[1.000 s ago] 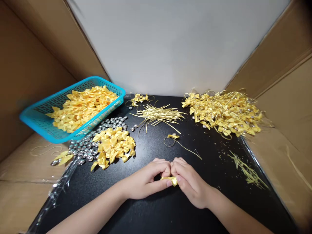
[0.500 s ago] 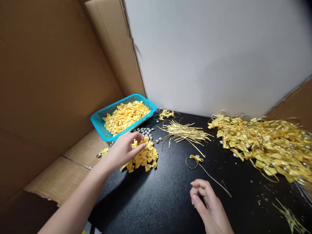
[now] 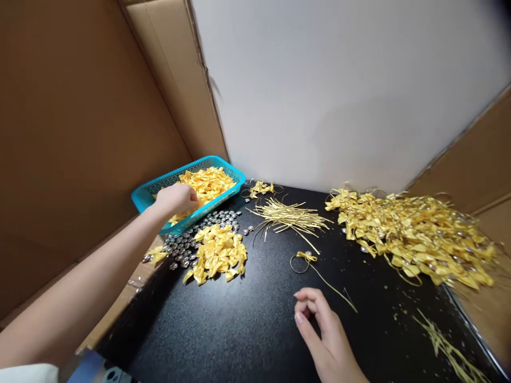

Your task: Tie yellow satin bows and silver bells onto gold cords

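My left hand is over the near side of a blue plastic basket. Its fingers are curled down against the yellow ribbon bows inside, and the fingertips are hidden. Over the black table, my right hand has loosely bent fingers, thumb apart from them and nothing between. Beyond it lies one bow with a silver bead on a looped gold cord. A loose pile of yellow bows sits in front of the basket, beside many silver beads.
Gold cord pieces lie in a bundle at the table's middle back. A large heap of beaded bows covers the right side. Cord scraps lie at the near right. Cardboard and a white wall stand around the table.
My left hand has moved from the loose bow pile up and left into the basket. The right hand keeps its pose. The view has shifted slightly, so table items appear further left.
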{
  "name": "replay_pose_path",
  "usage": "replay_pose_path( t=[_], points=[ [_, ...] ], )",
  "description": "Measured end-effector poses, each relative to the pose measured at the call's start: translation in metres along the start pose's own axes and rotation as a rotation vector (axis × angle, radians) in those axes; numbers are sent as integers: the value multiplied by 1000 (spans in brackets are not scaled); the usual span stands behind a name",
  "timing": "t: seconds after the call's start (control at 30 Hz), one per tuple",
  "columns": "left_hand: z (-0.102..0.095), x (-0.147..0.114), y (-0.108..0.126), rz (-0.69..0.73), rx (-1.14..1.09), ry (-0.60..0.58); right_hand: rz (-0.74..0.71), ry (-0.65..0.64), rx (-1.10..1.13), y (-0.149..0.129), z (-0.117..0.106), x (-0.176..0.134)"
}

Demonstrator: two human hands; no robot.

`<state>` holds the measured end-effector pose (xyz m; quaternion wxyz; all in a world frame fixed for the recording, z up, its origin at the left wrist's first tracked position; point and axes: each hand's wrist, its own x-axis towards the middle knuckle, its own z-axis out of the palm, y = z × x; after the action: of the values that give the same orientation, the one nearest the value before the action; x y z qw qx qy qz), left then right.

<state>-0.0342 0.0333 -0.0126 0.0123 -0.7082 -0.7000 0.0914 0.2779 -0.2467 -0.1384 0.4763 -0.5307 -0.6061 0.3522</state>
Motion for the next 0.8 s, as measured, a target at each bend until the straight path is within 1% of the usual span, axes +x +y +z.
replay_pose_path(
  t=[0.07, 0.13, 0.17, 0.2, 0.23, 0.27, 0.3, 0.33, 0.37, 0.4, 0.43, 0.47, 0.53, 0.6, 0.7, 0.8],
  points=[
    [-8, -5, 0, 0, -12, 29, 9, 5, 1, -5, 0, 1],
    [-16, -18, 6, -1, -63, 131, 14, 10, 15, -10, 0, 2],
    [-19, -28, 15, -11, -113, 210, 15, 13, 29, -12, 0, 4],
    [-19, -41, 27, 52, -200, 276, 17, 18, 46, -14, -1, 5],
    [-17, -57, 43, 184, -327, 263, 16, 27, 64, -15, -2, 6],
    [-13, -74, 62, 377, -461, 176, 17, 40, 81, -15, -3, 8],
    [-7, -93, 82, 555, -586, 58, 19, 56, 97, -14, -5, 10],
    [1, -111, 102, 693, -684, -85, 24, 75, 113, -13, -6, 11],
    [9, -128, 121, 780, -763, -221, 36, 92, 131, -12, -8, 13],
    [17, -142, 138, 821, -824, -324, 53, 107, 147, -11, -10, 14],
    [25, -153, 151, 832, -871, -400, 73, 116, 158, -10, -12, 16],
    [32, -160, 161, 828, -917, -445, 93, 118, 160, -9, -13, 17],
    [44, -167, 174, 793, -1011, -489, 125, 118, 152, -10, -16, 19],
    [54, -168, 179, 735, -1139, -514, 163, 139, 191, -12, -17, 21],
    [66, -171, 182, 628, -1374, -582, 229, 201, 335, -14, -20, 24],
    [77, -177, 183, 555, -1578, -665, 233, 220, 389, -15, -22, 27]
  ],
)
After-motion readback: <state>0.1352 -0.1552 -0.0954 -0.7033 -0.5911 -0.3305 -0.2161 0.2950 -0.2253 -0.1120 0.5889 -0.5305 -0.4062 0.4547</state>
